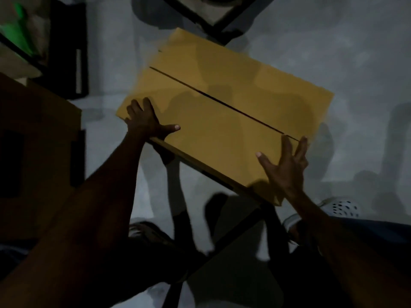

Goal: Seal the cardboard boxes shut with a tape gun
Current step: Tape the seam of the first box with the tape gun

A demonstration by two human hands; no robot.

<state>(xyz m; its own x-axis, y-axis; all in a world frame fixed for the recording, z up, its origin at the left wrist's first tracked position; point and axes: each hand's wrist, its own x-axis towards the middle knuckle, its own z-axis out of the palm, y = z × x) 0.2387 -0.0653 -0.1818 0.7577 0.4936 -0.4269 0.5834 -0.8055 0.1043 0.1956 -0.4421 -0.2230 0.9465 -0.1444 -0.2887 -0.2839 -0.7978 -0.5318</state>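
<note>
Box: one yellow-brown cardboard box (224,112) at frame centre, top face toward me, over the grey floor (311,52); whether it rests on anything I cannot tell.
Seam: one dark slit (220,101) between two closed flaps, running 10 o'clock to 4 o'clock; no tape on it that I can see.
Left hand: my left hand (146,123) on the box corner at 9 o'clock, fingers spread flat on the top, thumb out toward 3 o'clock.
Right hand: my right hand (287,165) at the corner near 4 o'clock, fingers splayed wide, palm against the edge; pinching nothing.
Tape gun: none in view.
Progress: flaps folded, sealing not started, I judge; taping left.
Other cardboard: one dark brown carton (37,138) at 9 o'clock, dim; sealed or not, cannot tell.
Count: boxes two, hands two, white shoe (340,207) one, tape guns zero.
</note>
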